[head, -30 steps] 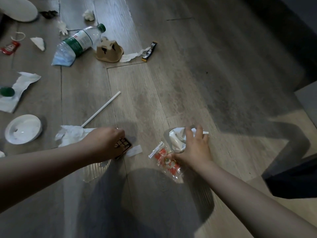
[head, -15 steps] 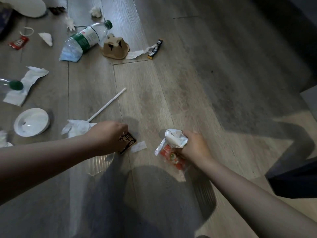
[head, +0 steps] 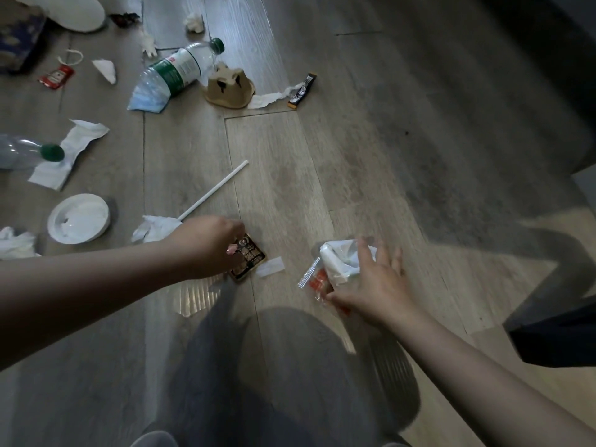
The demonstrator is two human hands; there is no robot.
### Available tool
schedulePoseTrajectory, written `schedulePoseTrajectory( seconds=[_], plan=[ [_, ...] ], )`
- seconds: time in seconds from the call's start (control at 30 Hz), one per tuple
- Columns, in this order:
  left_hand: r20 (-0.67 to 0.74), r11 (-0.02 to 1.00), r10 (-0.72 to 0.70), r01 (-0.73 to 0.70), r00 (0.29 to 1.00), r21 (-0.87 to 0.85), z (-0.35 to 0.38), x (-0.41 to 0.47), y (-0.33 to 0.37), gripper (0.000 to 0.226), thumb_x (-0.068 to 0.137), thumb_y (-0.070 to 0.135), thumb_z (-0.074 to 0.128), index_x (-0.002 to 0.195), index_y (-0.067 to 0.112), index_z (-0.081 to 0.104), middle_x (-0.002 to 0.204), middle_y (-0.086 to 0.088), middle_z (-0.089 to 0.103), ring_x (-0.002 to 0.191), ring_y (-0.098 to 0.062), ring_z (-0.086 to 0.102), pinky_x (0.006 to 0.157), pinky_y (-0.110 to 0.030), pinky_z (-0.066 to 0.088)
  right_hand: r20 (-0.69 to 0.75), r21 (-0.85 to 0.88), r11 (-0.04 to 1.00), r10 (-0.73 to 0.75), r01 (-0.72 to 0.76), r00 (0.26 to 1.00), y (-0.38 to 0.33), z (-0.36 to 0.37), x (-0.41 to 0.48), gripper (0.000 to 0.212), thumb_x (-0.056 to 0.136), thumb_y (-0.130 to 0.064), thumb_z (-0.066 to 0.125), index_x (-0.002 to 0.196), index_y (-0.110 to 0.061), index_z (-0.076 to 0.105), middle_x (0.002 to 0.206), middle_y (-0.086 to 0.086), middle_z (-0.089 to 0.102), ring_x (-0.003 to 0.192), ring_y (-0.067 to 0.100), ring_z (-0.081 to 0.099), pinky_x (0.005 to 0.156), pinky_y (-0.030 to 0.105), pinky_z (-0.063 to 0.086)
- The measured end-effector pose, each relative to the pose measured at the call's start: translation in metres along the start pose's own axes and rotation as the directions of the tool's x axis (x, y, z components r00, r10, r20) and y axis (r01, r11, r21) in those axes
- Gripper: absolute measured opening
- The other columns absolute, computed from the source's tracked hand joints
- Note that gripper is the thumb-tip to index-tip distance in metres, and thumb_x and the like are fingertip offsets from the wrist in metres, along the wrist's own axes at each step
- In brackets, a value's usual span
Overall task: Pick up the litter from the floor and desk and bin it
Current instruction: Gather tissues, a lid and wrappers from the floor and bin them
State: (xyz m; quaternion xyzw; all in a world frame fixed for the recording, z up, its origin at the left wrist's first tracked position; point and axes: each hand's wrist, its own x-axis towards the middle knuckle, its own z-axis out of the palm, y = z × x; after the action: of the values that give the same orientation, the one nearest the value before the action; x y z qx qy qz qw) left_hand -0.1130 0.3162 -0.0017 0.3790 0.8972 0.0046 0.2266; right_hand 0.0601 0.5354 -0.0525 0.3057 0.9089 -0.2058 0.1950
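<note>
My right hand holds a crumpled white wrapper together with a clear packet printed in red, just above the wooden floor. My left hand is down on a small dark square packet with gold print, fingertips pinching its upper edge. A small white paper scrap lies right of that packet. Behind my left hand lie a crumpled tissue and a white straw. A crushed clear plastic piece lies below my left wrist.
More litter is strewn at the back and left: a green-capped bottle, a blue mask, a brown cardboard cup holder, a black snack wrapper, a white lid, a second bottle on a napkin, a red sachet.
My right hand has gathered the white wrapper and red-printed packet and lifted them slightly off the floor. My left hand stays on the dark square packet, fingers now at its edge.
</note>
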Motion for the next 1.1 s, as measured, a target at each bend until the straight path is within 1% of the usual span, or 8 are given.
schedulePoseTrajectory(
  seconds=[0.1,0.2,0.37,0.47,0.6,0.77,0.97,1.1],
  plan=[
    [-0.012,1.000,0.000,0.000,1.000,0.009,-0.001,-0.001,0.001,0.029,0.086,0.032,0.061,0.110,0.017,0.062,0.105,-0.001,0.066,0.092,-0.021,0.062,0.076,-0.037,0.052,0.017,-0.102,0.983,-0.154,0.155,0.988,0.002,0.009,-0.007,0.129,0.060,-0.072,0.071,0.149,-0.038,-0.015,0.156,0.002,-0.030,0.137,0.034,-0.038,0.113,0.063,0.001],
    [-0.021,1.000,0.001,-0.001,1.000,-0.001,-0.001,-0.002,0.000,0.029,0.086,0.031,0.061,0.112,0.017,0.062,0.106,-0.002,0.066,0.094,-0.021,0.061,0.075,-0.034,0.051,0.088,-0.044,0.980,-0.190,0.194,0.978,0.004,0.019,-0.011,0.126,0.060,-0.073,0.069,0.145,-0.047,-0.020,0.154,-0.001,-0.034,0.135,0.032,-0.041,0.114,0.064,0.008],
    [-0.007,1.000,0.003,-0.003,1.000,-0.005,0.001,0.000,-0.001,0.029,0.086,0.031,0.061,0.112,0.017,0.062,0.105,-0.002,0.066,0.092,-0.021,0.061,0.074,-0.033,0.050,-0.004,-0.133,0.974,-0.186,0.184,0.982,0.007,0.029,-0.007,0.113,0.068,-0.076,0.060,0.144,-0.049,-0.018,0.159,0.002,-0.018,0.146,0.037,-0.008,0.111,0.058,0.023],
    [0.001,1.000,-0.006,0.006,1.000,-0.001,0.003,0.001,-0.003,0.029,0.087,0.032,0.061,0.112,0.018,0.061,0.104,-0.002,0.066,0.090,-0.020,0.060,0.074,-0.034,0.051,-0.096,-0.166,0.963,-0.230,0.212,0.968,0.008,0.030,-0.003,0.101,0.073,-0.075,0.055,0.150,-0.043,-0.002,0.158,0.007,0.005,0.141,0.034,0.013,0.109,0.050,0.030],
    [0.015,1.000,-0.024,0.024,1.000,-0.015,0.005,0.001,-0.007,0.030,0.085,0.032,0.063,0.111,0.017,0.062,0.104,-0.003,0.066,0.092,-0.023,0.062,0.076,-0.036,0.053,-0.169,-0.086,0.964,-0.262,0.251,0.950,0.008,0.032,0.001,0.084,0.079,-0.063,0.059,0.149,-0.035,0.023,0.141,0.009,0.029,0.125,0.027,0.033,0.098,0.038,0.043],
    [0.034,0.999,-0.034,0.035,0.999,-0.033,0.007,0.001,-0.013,0.029,0.086,0.035,0.064,0.109,0.018,0.063,0.103,-0.003,0.066,0.091,-0.021,0.061,0.073,-0.031,0.051,-0.198,-0.008,0.965,-0.258,0.262,0.945,0.003,0.033,0.002,0.060,0.087,-0.058,0.053,0.138,-0.029,0.041,0.122,0.007,0.039,0.111,0.025,0.044,0.085,0.034,0.047],
    [0.023,0.994,-0.076,0.078,0.997,-0.078,0.013,0.000,-0.023,0.030,0.087,0.039,0.062,0.107,0.017,0.063,0.103,-0.003,0.067,0.087,-0.017,0.058,0.066,-0.027,0.043,-0.203,0.037,0.959,-0.269,0.282,0.942,0.004,0.032,0.005,0.055,0.086,-0.049,0.060,0.132,-0.023,0.048,0.115,0.006,0.043,0.102,0.024,0.050,0.078,0.032,0.048],
    [0.020,0.991,-0.095,0.096,0.995,-0.090,0.012,-0.002,-0.028,0.032,0.086,0.042,0.063,0.108,0.019,0.063,0.104,-0.001,0.067,0.090,-0.017,0.060,0.070,-0.030,0.048,-0.198,0.148,0.953,-0.234,0.266,0.952,0.006,0.026,0.006,0.051,0.086,-0.047,0.064,0.130,-0.027,0.049,0.111,0.001,0.043,0.100,0.021,0.052,0.078,0.028,0.047]
  ],
)
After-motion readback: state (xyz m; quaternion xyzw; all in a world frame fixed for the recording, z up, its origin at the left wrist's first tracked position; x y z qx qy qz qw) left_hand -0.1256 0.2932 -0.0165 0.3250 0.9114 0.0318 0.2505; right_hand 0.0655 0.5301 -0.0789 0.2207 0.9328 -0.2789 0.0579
